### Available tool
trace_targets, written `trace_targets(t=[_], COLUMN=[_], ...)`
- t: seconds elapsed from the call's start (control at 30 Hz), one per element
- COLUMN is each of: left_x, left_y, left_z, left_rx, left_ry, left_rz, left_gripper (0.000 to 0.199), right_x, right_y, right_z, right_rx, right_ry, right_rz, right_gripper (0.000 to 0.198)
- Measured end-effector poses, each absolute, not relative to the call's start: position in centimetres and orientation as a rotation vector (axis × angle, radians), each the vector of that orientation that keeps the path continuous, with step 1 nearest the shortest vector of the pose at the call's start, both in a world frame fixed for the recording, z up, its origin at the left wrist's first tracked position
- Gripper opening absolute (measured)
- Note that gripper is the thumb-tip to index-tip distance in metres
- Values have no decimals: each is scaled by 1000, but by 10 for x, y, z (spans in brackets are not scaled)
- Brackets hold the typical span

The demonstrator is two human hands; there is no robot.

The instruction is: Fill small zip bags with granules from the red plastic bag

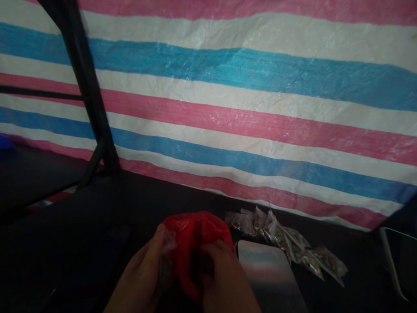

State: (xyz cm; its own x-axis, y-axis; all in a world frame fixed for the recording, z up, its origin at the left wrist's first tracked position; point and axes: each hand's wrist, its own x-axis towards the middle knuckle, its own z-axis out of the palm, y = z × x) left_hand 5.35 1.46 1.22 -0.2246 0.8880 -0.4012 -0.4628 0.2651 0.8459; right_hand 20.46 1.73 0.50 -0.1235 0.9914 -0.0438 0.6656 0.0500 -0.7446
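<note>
Low in the middle of the view, my left hand (pixel 140 271) pinches a small clear plastic bag (pixel 167 248) against a red plastic bag (pixel 195 234). My right hand (pixel 224 278) reaches into or grips the opening of the red bag. Both hands sit close together on a dark table (pixel 81 243). What lies inside the red bag is hidden.
A row of several small clear packets (pixel 286 245) with brownish contents lies to the right. A shiny flat metal plate (pixel 270 274) rests beside my right hand. A striped pink, blue and white tarp (pixel 247 100) hangs behind. A black metal frame post (pixel 87 91) stands at left.
</note>
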Motion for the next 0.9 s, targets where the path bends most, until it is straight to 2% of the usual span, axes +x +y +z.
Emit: trace_targets(t=[0.17, 0.3, 0.43, 0.63, 0.77, 0.9], left_x=[36, 24, 19, 22, 32, 41], left_y=[16, 23, 25, 21, 19, 25], left_z=[6, -16, -36, -42, -42, -56], left_rx=[1025, 1175, 1357, 1540, 1590, 1716], left_ry=[1376, 1217, 1214, 1262, 1225, 1546], left_rz=[1271, 1264, 1236, 1094, 1256, 1457], left_gripper=[49, 62, 56, 56, 55, 67], right_x=[218, 238, 241, 215, 212, 207], right_y=[20, 28, 29, 21, 24, 27], right_z=[-5, -3, 14, 24, 17, 5], right_rx=[-1633, -1510, -1287, -1227, -1214, -1052], right_ry=[-1769, -1676, -1625, -1697, -1741, -1594], right_rz=[855, 923, 979, 765, 742, 972], right_gripper=[60, 56, 49, 49, 50, 42])
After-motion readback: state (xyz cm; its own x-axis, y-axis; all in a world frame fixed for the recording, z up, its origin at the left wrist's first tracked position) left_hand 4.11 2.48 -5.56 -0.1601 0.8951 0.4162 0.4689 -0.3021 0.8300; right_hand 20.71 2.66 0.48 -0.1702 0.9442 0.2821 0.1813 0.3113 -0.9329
